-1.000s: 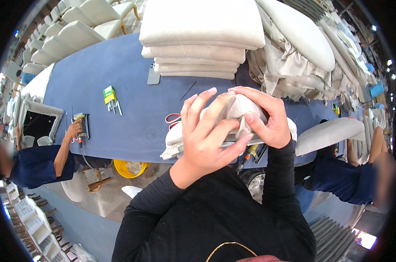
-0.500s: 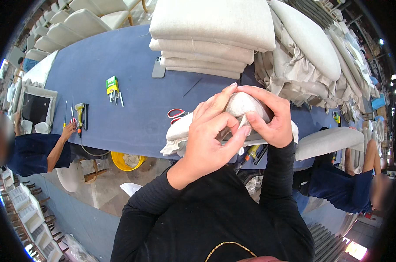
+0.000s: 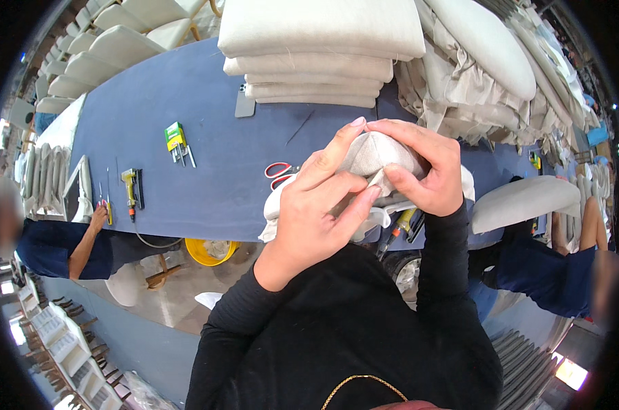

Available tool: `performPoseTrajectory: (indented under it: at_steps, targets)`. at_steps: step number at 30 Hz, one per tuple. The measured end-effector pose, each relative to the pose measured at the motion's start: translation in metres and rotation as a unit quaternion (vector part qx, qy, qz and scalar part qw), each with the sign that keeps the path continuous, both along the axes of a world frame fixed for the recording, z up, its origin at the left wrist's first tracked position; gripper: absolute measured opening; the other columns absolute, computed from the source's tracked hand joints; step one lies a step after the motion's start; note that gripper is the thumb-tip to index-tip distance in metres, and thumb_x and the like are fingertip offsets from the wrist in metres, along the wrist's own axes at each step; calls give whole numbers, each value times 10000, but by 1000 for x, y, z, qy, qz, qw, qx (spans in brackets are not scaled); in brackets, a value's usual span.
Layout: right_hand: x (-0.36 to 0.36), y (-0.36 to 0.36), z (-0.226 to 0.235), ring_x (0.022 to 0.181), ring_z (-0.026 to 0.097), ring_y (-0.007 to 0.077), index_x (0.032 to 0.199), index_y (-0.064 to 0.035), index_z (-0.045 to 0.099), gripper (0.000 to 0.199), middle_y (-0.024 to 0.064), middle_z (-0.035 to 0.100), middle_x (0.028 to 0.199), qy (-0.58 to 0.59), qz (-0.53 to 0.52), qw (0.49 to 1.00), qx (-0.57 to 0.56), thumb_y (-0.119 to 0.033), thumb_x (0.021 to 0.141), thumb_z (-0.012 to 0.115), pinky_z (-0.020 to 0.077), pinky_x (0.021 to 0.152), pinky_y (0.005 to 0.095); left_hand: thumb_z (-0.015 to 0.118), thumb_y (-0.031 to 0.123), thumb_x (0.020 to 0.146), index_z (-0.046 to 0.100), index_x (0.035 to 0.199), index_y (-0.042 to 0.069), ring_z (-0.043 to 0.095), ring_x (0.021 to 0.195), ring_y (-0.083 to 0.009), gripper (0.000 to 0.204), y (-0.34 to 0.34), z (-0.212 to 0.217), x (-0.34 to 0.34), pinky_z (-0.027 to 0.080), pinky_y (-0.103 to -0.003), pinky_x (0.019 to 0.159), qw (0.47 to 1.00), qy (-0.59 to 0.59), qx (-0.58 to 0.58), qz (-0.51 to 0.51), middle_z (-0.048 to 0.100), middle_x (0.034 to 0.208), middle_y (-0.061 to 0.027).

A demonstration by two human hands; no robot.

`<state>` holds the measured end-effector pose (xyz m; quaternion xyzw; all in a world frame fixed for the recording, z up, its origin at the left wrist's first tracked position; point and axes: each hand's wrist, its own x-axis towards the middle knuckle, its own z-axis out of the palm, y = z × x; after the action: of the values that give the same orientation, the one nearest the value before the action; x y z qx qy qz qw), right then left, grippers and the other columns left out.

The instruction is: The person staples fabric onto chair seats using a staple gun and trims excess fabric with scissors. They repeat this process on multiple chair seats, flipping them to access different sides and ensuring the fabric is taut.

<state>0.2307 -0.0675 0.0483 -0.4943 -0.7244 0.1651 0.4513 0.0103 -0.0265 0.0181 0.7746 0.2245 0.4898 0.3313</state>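
A light beige upholstered cushion (image 3: 380,153) is held above the blue table, its padded corner raised between my hands. My left hand (image 3: 314,212) pinches a fold of its fabric between thumb and index finger, with another finger stretched over the corner. Around the other side of the corner curls my right hand (image 3: 433,165), its thumb pressed at the same fold. The rest of the cushion is partly hidden behind my hands. Red-handled scissors (image 3: 276,172) lie just left of the cushion, and a yellow staple gun (image 3: 399,231) is near my right forearm.
Stacked beige cushions (image 3: 316,34) stand at the table's (image 3: 207,164) far side. A phone (image 3: 245,102), a green-yellow box (image 3: 175,135) and another staple gun (image 3: 132,191) lie leftward. Co-workers flank me; the right one has a cushion (image 3: 528,203). A yellow bucket (image 3: 212,251) stands below the edge.
My hands stay at the cushion corner, its fabric fold shifting slightly between my fingers. The view has turned a little. The left co-worker's frame stands more edge-on.
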Motion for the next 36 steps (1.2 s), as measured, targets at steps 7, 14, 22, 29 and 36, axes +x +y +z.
performPoseTrajectory:
  at_steps: [7, 14, 22, 29, 36]
  targets:
    - [-6, 5, -5, 1056, 798, 320, 1234, -28, 775, 517, 165, 802, 1182, -19, -10, 999, 33, -185, 759, 907, 626, 906, 367, 840, 31, 841, 721, 849, 21, 787, 1026, -291, 119, 7, 7, -10, 618, -339, 814, 995, 66, 80, 3, 643, 1526, -207]
    - [-8, 12, -10, 1025, 797, 333, 1242, 7, 768, 554, 188, 801, 1158, -31, 10, 997, 67, -193, 741, 897, 616, 905, 362, 826, 26, 851, 668, 802, 17, 786, 1090, -312, 166, 8, 13, -17, 623, -336, 806, 988, 122, 85, 31, 643, 1521, -222]
    - [-8, 20, -13, 982, 800, 333, 1215, -39, 781, 521, 153, 811, 1121, -31, 8, 995, 91, -267, 772, 935, 634, 864, 365, 867, 29, 827, 614, 783, 39, 767, 1190, -352, 257, 21, -3, -14, 625, -357, 887, 992, 71, 98, 35, 688, 1440, -246]
    - [5, 23, -22, 1102, 783, 331, 1251, -28, 775, 492, 174, 795, 1219, 38, 53, 992, 105, -206, 813, 911, 606, 968, 361, 809, 112, 915, 643, 1379, 34, 778, 1135, -329, 498, 20, -8, -6, 604, -382, 949, 994, 54, -100, -1, 746, 1294, -237]
    - [41, -34, -232, 1158, 721, 219, 1270, 22, 734, 238, 139, 759, 1240, 215, -369, 902, 64, -34, 1051, 660, 542, 1040, 345, 700, 121, 1044, 478, 1627, 71, 708, 1073, -121, 626, 84, -44, -51, 560, -299, 916, 980, 38, -194, 29, 770, 1269, -140]
